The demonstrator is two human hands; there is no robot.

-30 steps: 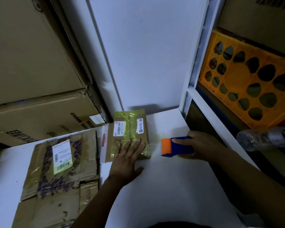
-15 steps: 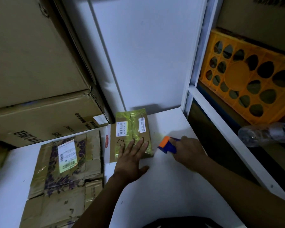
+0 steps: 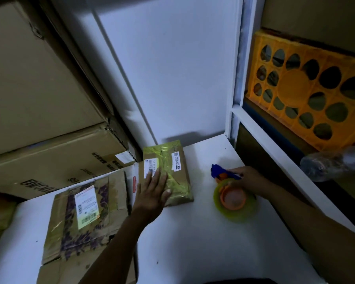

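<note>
A small cardboard parcel [image 3: 173, 160] wrapped in yellow-green tape, with white labels, lies at the back of the white table [image 3: 193, 242]. My left hand [image 3: 152, 191] rests flat on its near left part, fingers straight. To the right, a blue and orange tape dispenser [image 3: 232, 193] with a roll of yellowish tape lies on its side on the table. My right hand [image 3: 248, 180] holds its blue handle end, fingers curled over it.
A larger worn box [image 3: 84, 218] with a label lies at the left, on flattened cardboard. Big cartons [image 3: 49, 156] are stacked behind it. A white wall panel stands at the back. At the right are a white shelf frame [image 3: 275, 144], an orange crate [image 3: 307, 91] and a clear plastic bottle [image 3: 334, 162].
My right hand has moved the tape dispenser away from the parcel to the right and laid it on its side, roll facing up. My left hand slid further onto the parcel.
</note>
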